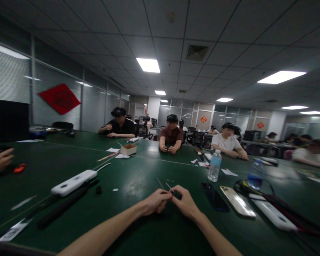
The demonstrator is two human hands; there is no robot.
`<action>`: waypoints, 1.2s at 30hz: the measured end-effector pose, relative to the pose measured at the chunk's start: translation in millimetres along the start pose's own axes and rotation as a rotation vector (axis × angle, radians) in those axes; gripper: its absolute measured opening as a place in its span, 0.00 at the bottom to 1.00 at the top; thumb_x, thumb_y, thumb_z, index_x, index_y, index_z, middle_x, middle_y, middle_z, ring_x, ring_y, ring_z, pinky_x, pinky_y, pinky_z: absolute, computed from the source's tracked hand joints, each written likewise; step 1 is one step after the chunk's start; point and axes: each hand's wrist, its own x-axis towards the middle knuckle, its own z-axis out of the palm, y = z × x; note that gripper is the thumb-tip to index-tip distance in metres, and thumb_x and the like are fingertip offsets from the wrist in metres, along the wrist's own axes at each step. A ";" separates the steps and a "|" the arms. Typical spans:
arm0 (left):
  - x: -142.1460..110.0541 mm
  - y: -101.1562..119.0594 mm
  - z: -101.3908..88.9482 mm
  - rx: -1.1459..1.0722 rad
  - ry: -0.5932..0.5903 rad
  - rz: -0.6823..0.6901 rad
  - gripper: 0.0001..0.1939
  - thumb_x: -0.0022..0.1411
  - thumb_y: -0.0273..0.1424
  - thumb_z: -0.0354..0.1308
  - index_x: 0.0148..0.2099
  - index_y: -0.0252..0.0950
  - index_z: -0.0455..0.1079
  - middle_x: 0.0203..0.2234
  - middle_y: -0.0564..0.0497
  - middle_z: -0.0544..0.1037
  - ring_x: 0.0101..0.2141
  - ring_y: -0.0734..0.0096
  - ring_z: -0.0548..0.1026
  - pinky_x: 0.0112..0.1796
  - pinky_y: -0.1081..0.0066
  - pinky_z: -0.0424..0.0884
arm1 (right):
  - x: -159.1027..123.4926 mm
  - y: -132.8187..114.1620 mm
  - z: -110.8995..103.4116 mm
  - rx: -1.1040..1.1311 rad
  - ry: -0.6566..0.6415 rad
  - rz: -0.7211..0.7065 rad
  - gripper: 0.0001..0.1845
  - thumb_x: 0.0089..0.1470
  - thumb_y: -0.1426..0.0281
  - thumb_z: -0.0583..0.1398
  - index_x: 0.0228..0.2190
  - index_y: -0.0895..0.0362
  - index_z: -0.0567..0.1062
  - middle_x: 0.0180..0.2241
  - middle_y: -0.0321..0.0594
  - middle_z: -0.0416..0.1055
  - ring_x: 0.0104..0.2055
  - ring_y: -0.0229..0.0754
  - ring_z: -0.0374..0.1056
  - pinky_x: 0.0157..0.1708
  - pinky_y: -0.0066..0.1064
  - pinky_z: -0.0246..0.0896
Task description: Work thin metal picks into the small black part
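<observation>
Left hand (pixel 156 202) and right hand (pixel 185 202) together, fingertips (pixel 171 192) pinching a thin sliver (pixel 168 186) above the green surface (pixel 130 185), near a black smartphone (pixel 214 196).

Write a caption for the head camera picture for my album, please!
Left hand and right hand hold a thin sliver over a green table near a phone.
</observation>
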 end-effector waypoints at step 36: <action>-6.7 6.7 3.9 0.018 0.005 -0.010 0.22 0.50 0.42 0.60 0.42 0.34 0.62 0.15 0.63 0.55 0.15 0.84 0.51 0.18 0.78 0.47 | -0.9 7.1 2.6 -0.004 0.019 0.025 0.07 0.51 0.69 0.57 0.34 0.56 0.73 0.34 0.37 0.70 0.38 0.40 0.65 0.39 0.30 0.58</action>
